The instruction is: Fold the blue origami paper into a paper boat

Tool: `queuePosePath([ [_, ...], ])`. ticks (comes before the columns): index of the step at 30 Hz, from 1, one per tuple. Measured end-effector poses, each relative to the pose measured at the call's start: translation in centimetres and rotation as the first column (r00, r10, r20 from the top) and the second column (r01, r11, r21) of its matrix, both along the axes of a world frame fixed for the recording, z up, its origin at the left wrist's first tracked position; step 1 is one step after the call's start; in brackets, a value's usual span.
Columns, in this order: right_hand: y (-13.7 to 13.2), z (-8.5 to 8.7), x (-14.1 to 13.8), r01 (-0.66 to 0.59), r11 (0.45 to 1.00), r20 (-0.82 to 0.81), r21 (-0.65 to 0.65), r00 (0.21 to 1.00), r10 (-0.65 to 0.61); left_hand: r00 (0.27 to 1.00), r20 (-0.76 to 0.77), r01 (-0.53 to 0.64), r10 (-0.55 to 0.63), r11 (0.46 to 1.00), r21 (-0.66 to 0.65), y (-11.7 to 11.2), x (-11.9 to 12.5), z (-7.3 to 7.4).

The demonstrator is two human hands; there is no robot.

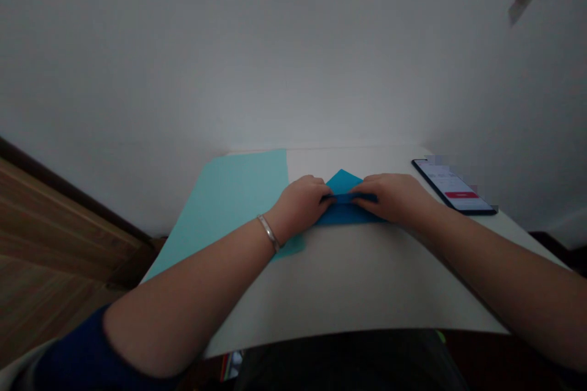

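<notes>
A blue sheet of paper (348,214) lies on the white table, folded, with one pointed corner toward the wall and a raised fold across its middle. My left hand (305,201) pinches the left end of that fold between thumb and fingers. At the right end, my right hand (389,194) grips the same fold, its thumb on the near side. The fingers of both hands cover the paper's left and right parts. Above my left hand, a bracelet (268,233) circles the wrist.
A light teal sheet (229,195) covers the left side of the white table (348,293), partly beneath my left arm. Toward the right edge lies a phone (454,188) with its screen lit. The wall (293,61) rises directly behind the table. Wooden furniture (55,244) stands at the left.
</notes>
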State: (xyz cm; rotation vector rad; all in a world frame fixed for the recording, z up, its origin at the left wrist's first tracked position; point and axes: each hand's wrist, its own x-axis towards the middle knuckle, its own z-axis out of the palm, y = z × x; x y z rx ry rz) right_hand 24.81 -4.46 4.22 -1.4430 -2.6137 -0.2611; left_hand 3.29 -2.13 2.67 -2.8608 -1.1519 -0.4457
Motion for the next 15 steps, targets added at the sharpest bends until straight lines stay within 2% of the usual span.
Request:
queuePosePath([
  [3, 0.18, -0.04, -0.36, -0.101, 0.994, 0.006, 0.029, 0.995, 0.101, 0.998, 0.026, 0.049, -0.049, 0.999, -0.001, -0.19, 0.17, 0.04],
  [5, 0.33, -0.05, -0.52, -0.123, 0.992, 0.013, 0.025, 0.992, 0.123, 0.997, 0.048, 0.06, -0.06, 0.998, -0.009, -0.19, 0.2, 0.03],
  [7, 0.46, -0.13, -0.56, -0.102, 0.995, 0.006, 0.014, 0.995, 0.102, 0.997, 0.053, 0.054, -0.052, 0.998, -0.025, -0.1, 0.17, 0.0],
  [12, 0.69, -0.6, -0.46, 0.042, 0.999, -0.012, 0.034, 0.999, -0.042, 0.997, 0.077, -0.025, 0.028, 0.999, -0.034, 0.28, -0.05, -0.2],
  [15, 0.83, -0.8, -0.56, 0.012, 0.999, 0.008, 0.046, 1.0, -0.013, 0.992, 0.111, -0.044, 0.052, 0.996, -0.074, 0.48, -0.16, -0.33],
])
